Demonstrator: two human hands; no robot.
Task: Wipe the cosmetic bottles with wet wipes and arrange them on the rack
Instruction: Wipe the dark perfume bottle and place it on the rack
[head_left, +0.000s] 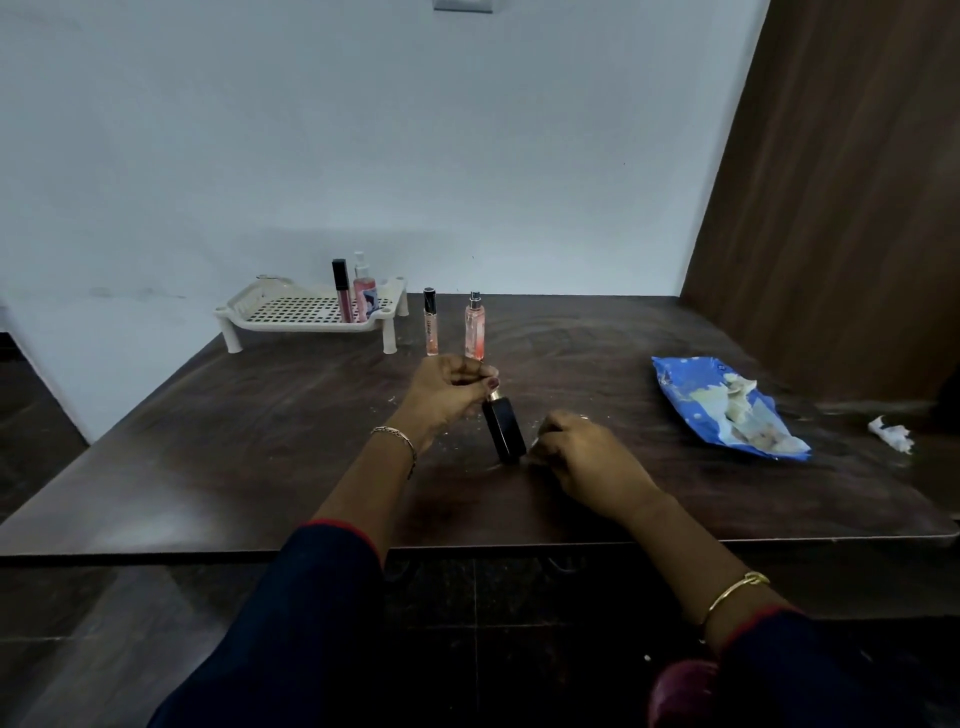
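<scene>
Two hands work over the dark wooden bench (208, 467), and there are five bottles in all: one held, two standing loose, and two on the rack.

Nearest, the right hand (582, 452) rests on the bench with its fingers (550, 434) curled in tight. They pinch a small pale scrap of wet wipe (533, 448) against the lower right edge of the black bottle (503, 428). Most of the wipe is hidden under the hand.

The left hand (447, 395), just farther and to the left, has its fingers (480, 375) curled round the bottle's top, so the cap is covered.

The black bottle is flat, rectangular and glossy, with a gold collar at the neck. It leans with its base on the bench near the middle and its top tipped away into the left hand.

To the right lies one blue wipes packet (722, 410), torn open with white wipes spilling out. One crumpled used wipe (891, 432) lies well beyond it, at the right edge.

Farther back, two bottles stand upright side by side. One is a slim tube (430, 325) of peach liquid with a black cap. To its right is a pink spray bottle (475, 330) with a silver nozzle.

At the far left stands one white perforated rack (301, 312) on short legs. At its right end it holds a dark-capped gloss tube (341, 291) and a pink mist bottle (363, 296), both upright.
</scene>
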